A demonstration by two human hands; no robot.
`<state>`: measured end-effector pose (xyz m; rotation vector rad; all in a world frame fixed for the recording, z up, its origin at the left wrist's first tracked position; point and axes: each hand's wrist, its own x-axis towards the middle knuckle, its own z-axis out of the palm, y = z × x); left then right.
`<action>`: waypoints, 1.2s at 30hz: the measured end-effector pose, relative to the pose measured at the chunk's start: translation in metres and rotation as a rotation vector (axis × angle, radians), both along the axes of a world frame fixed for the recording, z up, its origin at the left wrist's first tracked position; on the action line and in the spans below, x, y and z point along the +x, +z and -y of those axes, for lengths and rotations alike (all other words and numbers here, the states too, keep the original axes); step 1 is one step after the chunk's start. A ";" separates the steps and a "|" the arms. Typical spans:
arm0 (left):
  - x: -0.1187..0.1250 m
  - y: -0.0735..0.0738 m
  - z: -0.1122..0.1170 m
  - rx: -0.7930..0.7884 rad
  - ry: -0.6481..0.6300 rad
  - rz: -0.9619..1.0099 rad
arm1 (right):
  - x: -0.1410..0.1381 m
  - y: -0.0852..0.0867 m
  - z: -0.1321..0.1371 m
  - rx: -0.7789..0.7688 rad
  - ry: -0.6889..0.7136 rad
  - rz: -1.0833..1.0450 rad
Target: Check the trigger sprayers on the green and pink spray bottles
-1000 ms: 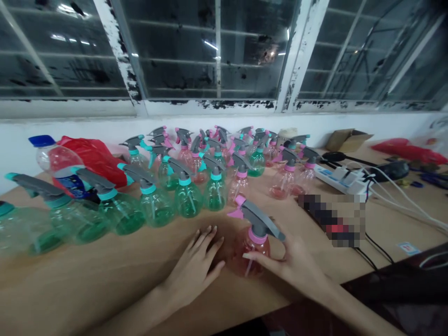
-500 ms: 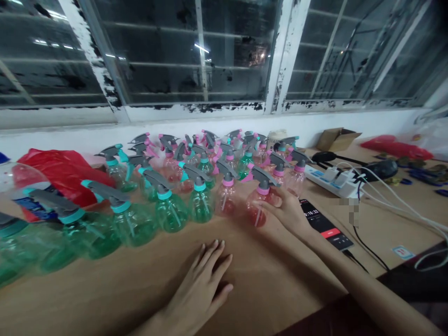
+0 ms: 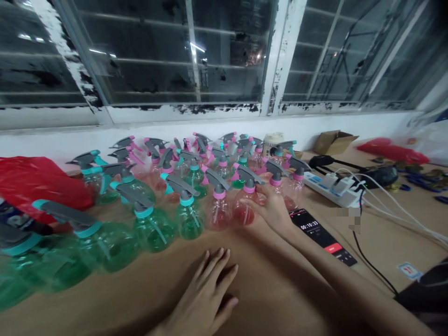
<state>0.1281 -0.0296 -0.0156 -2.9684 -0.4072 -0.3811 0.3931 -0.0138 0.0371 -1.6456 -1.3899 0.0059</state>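
My right hand (image 3: 275, 210) is closed around a clear pink spray bottle (image 3: 244, 212) with a pink collar and grey trigger head. This bottle stands upright at the right end of the front row, close beside another pink spray bottle (image 3: 219, 212). My left hand (image 3: 206, 289) lies flat on the brown table (image 3: 266, 275), fingers spread, with nothing in it. In front of it stands a green spray bottle (image 3: 190, 218) with a turquoise collar, and more green bottles (image 3: 154, 228) run off to the left.
Several more spray bottles crowd behind the front row. A phone (image 3: 320, 235) with a running timer lies right of my right hand, near a white power strip (image 3: 332, 189) and cables. A red plastic bag (image 3: 45, 186) sits at left, a cardboard box (image 3: 334, 141) by the wall.
My right hand has brought the pink bottle leftward, closer to the other pink bottle in the front row. The view has shifted slightly; my left hand still rests on the table.
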 end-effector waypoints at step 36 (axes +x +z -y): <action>0.068 0.037 0.017 -0.661 0.159 0.270 | 0.023 0.013 0.063 -0.181 -0.429 0.408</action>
